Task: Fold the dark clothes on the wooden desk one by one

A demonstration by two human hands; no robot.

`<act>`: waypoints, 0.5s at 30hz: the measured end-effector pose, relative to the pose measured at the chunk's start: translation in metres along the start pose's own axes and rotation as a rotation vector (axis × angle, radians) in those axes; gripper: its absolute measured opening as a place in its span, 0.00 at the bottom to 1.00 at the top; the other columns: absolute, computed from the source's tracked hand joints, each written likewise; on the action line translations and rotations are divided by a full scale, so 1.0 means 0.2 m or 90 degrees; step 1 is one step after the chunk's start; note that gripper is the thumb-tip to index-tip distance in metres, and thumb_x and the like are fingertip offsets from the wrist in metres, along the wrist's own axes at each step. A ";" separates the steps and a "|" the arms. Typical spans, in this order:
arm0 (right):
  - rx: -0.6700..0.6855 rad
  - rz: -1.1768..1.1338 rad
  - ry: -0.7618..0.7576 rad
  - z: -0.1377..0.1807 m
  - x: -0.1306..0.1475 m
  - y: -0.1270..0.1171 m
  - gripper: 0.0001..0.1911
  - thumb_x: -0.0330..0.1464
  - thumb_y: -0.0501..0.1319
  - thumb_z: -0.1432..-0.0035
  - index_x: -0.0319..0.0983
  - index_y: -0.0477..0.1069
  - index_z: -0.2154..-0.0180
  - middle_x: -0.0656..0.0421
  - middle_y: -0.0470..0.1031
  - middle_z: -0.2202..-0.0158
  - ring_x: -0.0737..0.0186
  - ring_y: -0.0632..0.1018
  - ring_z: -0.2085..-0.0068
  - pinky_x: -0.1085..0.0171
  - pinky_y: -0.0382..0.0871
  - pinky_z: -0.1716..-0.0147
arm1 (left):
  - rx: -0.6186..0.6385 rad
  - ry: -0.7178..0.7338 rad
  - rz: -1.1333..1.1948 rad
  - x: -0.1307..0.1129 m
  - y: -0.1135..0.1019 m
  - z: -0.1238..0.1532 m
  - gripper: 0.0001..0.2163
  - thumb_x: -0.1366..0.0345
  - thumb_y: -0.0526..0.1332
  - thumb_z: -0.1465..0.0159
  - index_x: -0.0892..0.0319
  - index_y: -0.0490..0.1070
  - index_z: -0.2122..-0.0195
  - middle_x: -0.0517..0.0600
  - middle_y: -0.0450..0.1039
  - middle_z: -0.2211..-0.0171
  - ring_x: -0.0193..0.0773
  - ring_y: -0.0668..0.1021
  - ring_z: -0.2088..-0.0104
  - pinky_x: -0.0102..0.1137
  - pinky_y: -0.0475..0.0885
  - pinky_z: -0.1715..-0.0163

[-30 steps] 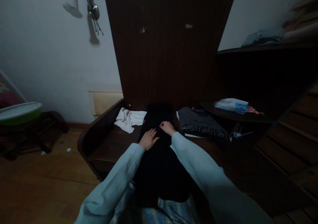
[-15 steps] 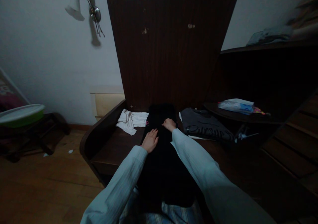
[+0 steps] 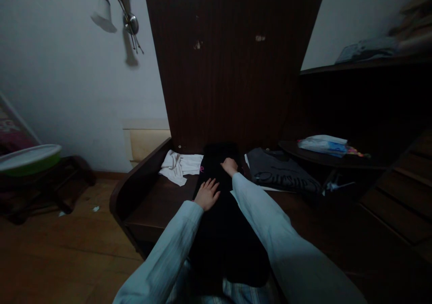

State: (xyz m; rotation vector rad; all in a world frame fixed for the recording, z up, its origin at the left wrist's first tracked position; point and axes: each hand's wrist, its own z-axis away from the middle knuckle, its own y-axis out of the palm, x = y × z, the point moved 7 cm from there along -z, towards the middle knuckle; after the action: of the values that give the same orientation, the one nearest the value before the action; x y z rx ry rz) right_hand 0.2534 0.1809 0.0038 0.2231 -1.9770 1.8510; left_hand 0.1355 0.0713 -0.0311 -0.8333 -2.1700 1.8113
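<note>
A long piece of black clothing, by its split lower end a pair of trousers (image 3: 219, 232), lies lengthwise over the dark wooden bench and down to my lap. A small pink mark shows near its upper left edge. My left hand (image 3: 207, 194) rests flat on the black cloth with its fingers spread. Farther up, by the right edge, my right hand (image 3: 230, 166) is closed against the trousers. Its fingers are curled under, so the cloth in its grasp is mostly hidden.
A white cloth (image 3: 180, 165) lies left of the trousers on the bench (image 3: 151, 205). To the right is a folded dark grey shirt (image 3: 280, 171) with black lettering. A plastic packet (image 3: 322, 145) sits on the low shelf. A tall brown panel (image 3: 232, 83) stands behind.
My left hand has slid slightly right on the cloth, and its fingers are spread wider. My right hand has stayed nearly in place. The view has shifted a little.
</note>
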 end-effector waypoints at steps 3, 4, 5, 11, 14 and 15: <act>-0.005 0.001 -0.042 0.04 0.01 -0.01 0.15 0.34 0.53 0.44 0.36 0.67 0.55 0.49 0.71 0.55 0.57 0.72 0.54 0.65 0.64 0.61 | -0.028 -0.004 0.067 0.01 -0.03 -0.01 0.15 0.63 0.50 0.39 0.57 0.65 0.52 0.52 0.61 0.45 0.41 0.60 0.44 0.41 0.55 0.45; -0.004 0.002 -0.054 0.06 0.00 -0.01 0.16 0.35 0.53 0.43 0.36 0.65 0.54 0.48 0.71 0.55 0.57 0.72 0.54 0.65 0.63 0.61 | -0.053 -0.011 0.102 0.03 -0.06 -0.01 0.14 0.65 0.50 0.40 0.57 0.67 0.54 0.51 0.64 0.47 0.39 0.63 0.45 0.38 0.57 0.46; -0.001 0.003 -0.061 0.09 -0.02 -0.02 0.17 0.35 0.53 0.44 0.35 0.63 0.53 0.48 0.71 0.55 0.57 0.72 0.55 0.65 0.63 0.61 | -0.083 -0.025 0.134 0.06 -0.09 -0.01 0.13 0.67 0.50 0.39 0.58 0.68 0.56 0.51 0.66 0.49 0.37 0.66 0.48 0.35 0.59 0.47; 0.035 0.028 -0.116 0.35 -0.30 -0.07 0.19 0.35 0.57 0.48 0.31 0.63 0.56 0.49 0.74 0.63 0.59 0.74 0.61 0.68 0.61 0.64 | -0.110 -0.156 0.158 0.29 -0.23 0.07 0.10 0.69 0.54 0.43 0.62 0.68 0.60 0.53 0.70 0.59 0.38 0.72 0.57 0.31 0.66 0.55; 0.034 0.015 -0.105 0.49 -0.45 -0.10 0.19 0.33 0.57 0.48 0.29 0.62 0.56 0.49 0.73 0.65 0.61 0.74 0.63 0.70 0.60 0.69 | -0.077 -0.218 0.136 0.35 -0.23 0.16 0.16 0.67 0.58 0.46 0.65 0.64 0.56 0.57 0.68 0.57 0.42 0.72 0.57 0.32 0.66 0.57; 0.035 0.011 -0.101 0.53 -0.48 -0.09 0.19 0.33 0.57 0.48 0.28 0.63 0.56 0.49 0.73 0.66 0.61 0.74 0.64 0.70 0.60 0.70 | -0.072 -0.230 0.134 0.35 -0.23 0.18 0.19 0.67 0.59 0.46 0.67 0.62 0.54 0.58 0.68 0.58 0.42 0.73 0.59 0.33 0.67 0.58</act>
State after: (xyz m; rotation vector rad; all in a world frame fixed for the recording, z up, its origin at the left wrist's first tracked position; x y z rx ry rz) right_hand 0.3260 0.0598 -0.0203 0.3818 -2.0387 1.9548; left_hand 0.0473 0.0737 -0.0108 -0.8393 -2.5073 2.0972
